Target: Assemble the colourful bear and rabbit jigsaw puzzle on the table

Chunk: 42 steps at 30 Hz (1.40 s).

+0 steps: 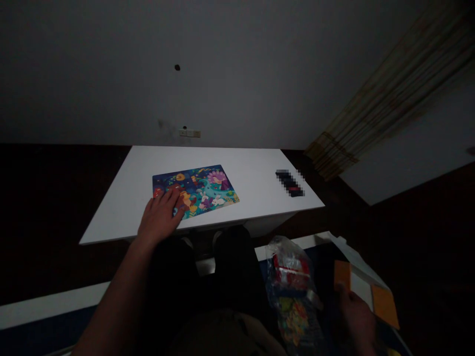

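My left hand (pixel 162 210) lies with its fingers stretched flat on the left part of a colourful picture board (pixel 212 190). The board shows cartoon animals, among them white rabbits and a purple bird, and rests on a white table (pixel 256 178). Low on the right, my right hand (pixel 356 314) is closed at the lower edge of an orange flat piece (pixel 342 273); the dim light blurs its fingers. A second orange flat piece (pixel 385 305) is just to the right of that hand. Left of it lies a clear plastic bag (pixel 291 287) with red and multicoloured contents.
A dark, pixelated object (pixel 290 183) lies near the table's right end. My legs are under the table's front edge. Behind the table stands a wall with a socket strip (pixel 189 133). A curtain (pixel 371 94) hangs at the right.
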### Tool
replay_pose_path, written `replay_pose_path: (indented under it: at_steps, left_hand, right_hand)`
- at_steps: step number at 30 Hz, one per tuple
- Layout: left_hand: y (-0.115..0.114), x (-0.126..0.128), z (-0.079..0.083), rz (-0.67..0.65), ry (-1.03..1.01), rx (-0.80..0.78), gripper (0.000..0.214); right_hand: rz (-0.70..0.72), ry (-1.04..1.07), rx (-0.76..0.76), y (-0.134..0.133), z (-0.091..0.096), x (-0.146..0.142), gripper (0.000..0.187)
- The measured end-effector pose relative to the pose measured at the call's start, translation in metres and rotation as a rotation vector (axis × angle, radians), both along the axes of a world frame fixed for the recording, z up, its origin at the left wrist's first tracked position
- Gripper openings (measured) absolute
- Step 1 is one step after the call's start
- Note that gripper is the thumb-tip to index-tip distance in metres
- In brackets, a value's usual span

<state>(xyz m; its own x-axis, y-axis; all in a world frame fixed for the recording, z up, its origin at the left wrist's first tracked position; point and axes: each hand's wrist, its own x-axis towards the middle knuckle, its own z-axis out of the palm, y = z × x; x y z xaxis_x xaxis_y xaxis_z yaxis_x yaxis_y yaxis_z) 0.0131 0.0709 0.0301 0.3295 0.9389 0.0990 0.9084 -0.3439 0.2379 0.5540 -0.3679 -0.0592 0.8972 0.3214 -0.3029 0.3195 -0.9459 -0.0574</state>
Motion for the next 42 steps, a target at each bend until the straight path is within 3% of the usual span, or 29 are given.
replay_pose_path:
  at_steps: [4, 8, 12, 14, 16, 19, 22, 27, 31, 37, 42]
  left_hand:
    - [0.0, 0.0, 0.001, -0.006, 0.015, -0.009, 0.078]
    - [-0.001, 0.001, -0.001, -0.012, 0.056, -0.025, 0.08]
    - [-0.005, 0.0, -0.002, 0.027, 0.081, -0.019, 0.083]
    - [-0.009, -0.004, -0.003, 0.058, 0.082, -0.011, 0.083]
    - [-0.013, -0.008, -0.002, 0.09, 0.078, -0.006, 0.083]
    - [-0.021, -0.016, -0.001, 0.135, 0.067, -0.005, 0.082]
    - [-0.027, -0.018, 0.001, 0.177, 0.063, -0.014, 0.081]
    - [-0.032, -0.012, -0.001, 0.25, 0.048, -0.005, 0.077]
    - [-0.033, -0.008, -0.005, 0.258, 0.043, -0.002, 0.078]
    - [-0.029, -0.009, -0.013, 0.262, 0.012, 0.024, 0.078]
    - [-0.017, 0.006, -0.016, 0.324, -0.031, 0.023, 0.079]
  right_hand:
    - [-0.152, -0.13, 0.189, 0.009, 0.049, 0.013, 0.091]
    - [-0.11, -0.247, 0.254, 0.035, 0.109, 0.023, 0.094]
    - [0.108, -0.276, 0.44, 0.088, 0.159, 0.006, 0.067]
    - [0.296, -0.193, 0.573, 0.125, 0.175, -0.01, 0.051]
    - [0.495, -0.109, 0.625, 0.166, 0.184, -0.025, 0.048]
    - [0.756, -0.043, 0.596, 0.229, 0.192, -0.046, 0.041]
    - [0.931, -0.044, 0.504, 0.288, 0.195, -0.064, 0.036]
    - [1.084, -0.135, 0.334, 0.354, 0.192, -0.083, 0.028]
    - [1.148, -0.116, 0.339, 0.375, 0.179, -0.076, 0.023]
    - [1.13, -0.118, 0.294, 0.379, 0.161, -0.051, 0.028]
    - [1.166, -0.294, 0.451, 0.373, 0.151, -0.074, 0.032]
